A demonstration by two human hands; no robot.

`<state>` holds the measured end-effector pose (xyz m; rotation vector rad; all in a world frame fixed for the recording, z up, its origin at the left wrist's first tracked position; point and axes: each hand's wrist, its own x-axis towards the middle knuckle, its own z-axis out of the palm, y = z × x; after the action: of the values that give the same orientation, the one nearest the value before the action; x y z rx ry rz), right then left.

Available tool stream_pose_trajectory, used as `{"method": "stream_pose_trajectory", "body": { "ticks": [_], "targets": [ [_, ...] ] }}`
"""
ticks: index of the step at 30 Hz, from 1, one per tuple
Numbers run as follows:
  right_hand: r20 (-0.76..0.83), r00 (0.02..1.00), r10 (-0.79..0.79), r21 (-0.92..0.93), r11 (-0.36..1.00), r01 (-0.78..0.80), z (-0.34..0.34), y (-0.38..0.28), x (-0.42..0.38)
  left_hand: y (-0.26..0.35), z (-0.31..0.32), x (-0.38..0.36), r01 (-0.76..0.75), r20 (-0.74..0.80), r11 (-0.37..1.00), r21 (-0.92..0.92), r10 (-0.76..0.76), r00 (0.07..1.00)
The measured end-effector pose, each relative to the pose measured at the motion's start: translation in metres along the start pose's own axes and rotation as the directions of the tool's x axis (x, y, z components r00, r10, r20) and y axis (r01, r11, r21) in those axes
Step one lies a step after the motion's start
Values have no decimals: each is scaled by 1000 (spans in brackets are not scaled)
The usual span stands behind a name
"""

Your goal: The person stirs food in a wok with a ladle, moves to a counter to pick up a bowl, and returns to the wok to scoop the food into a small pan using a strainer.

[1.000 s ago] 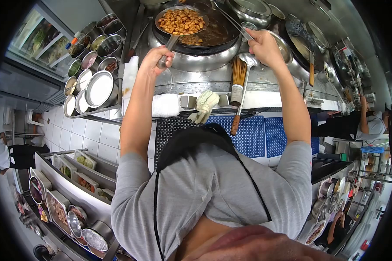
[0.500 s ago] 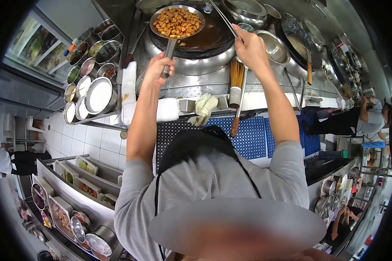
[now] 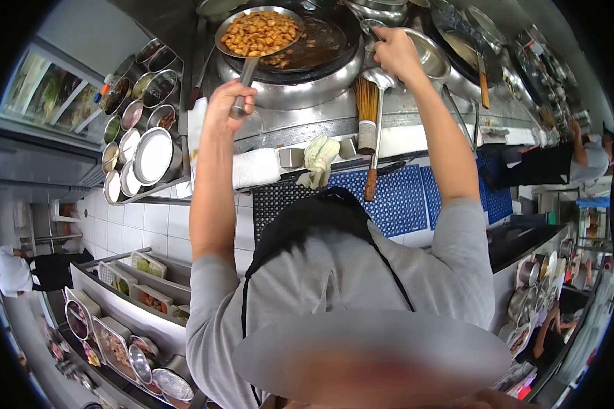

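My left hand [image 3: 229, 103] is wrapped around the handle of a round metal skimmer [image 3: 247, 67]. Browned, glossy food pieces [image 3: 260, 33] fill the skimmer, which hangs over the left part of a dark wok [image 3: 351, 42]. A few pieces and some brown residue lie in the wok below. At the wok's right side, the fingers of my right hand [image 3: 397, 54] are closed on a thin metal utensil, whose far end I cannot make out. Close beneath this hand lie a long ladle [image 3: 378, 116] with a wooden handle end and a bamboo wok brush [image 3: 366, 112].
A rag [image 3: 318, 160] hangs at the stove's front edge beside a folded white towel [image 3: 256, 168]. Bowls of seasonings, with a white-filled pot [image 3: 153, 155], stand on the left. Another wok [image 3: 460, 48] is to the right. Co-workers [image 3: 13, 270] stand at both sides.
The filled skimmer has shifted left with my left hand. My right hand has moved farther away and slightly right, and the utensil no longer reaches visibly across the wok. More residue shows in the wok.
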<state>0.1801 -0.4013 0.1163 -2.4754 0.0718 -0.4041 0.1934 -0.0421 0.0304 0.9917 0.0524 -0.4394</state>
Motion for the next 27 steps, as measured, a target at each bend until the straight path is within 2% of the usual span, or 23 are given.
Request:
{"method": "stream_pose_trajectory", "body": {
  "ticks": [4, 5, 7, 10, 12, 16, 17, 19, 21, 23, 26, 27],
  "targets": [
    [141, 961, 238, 31, 969, -244, 3, 30, 23, 34, 9, -4, 27, 51, 999, -27, -26, 998],
    [171, 944, 281, 147, 940, -306, 5, 41, 27, 43, 12, -6, 36, 72, 999, -29, -34, 997],
    [246, 906, 343, 365, 833, -415, 5, 58, 34, 59, 21, -8, 0, 53, 1000, -13, 1, 999],
    [431, 811, 395, 413, 713, -566, 10, 79, 42, 83, 26, -7, 3, 156, 1000, 0, -3, 988],
    [551, 729, 406, 441, 601, -667, 16, 91, 48, 94, 34, -9, -15, 150, 1000, 11, 13, 989],
    [733, 620, 280, 508, 381, -773, 46, 124, 61, 106, 45, -14, -57, 146, 997, 46, 50, 988],
    [750, 613, 250, 511, 369, -776, 56, 131, 63, 107, 47, -14, -67, 147, 996, 56, 58, 987],
    [799, 576, 172, 537, 224, -813, 79, 132, 63, 107, 47, -15, -66, 143, 997, 39, 60, 988],
    [815, 563, 135, 548, 136, -826, 103, 126, 61, 106, 47, -13, -67, 141, 998, 22, 63, 988],
    [792, 595, 140, 589, 80, -804, 115, 100, 50, 102, 46, -11, -57, 138, 998, -1, 57, 989],
    [744, 668, 9, 667, -59, -743, 138, 101, 43, 96, 47, -11, -71, 107, 997, 8, 70, 992],
    [734, 679, 26, 679, -63, -732, 134, 100, 37, 95, 47, -11, -73, 107, 997, 11, 72, 992]
  ]
}}
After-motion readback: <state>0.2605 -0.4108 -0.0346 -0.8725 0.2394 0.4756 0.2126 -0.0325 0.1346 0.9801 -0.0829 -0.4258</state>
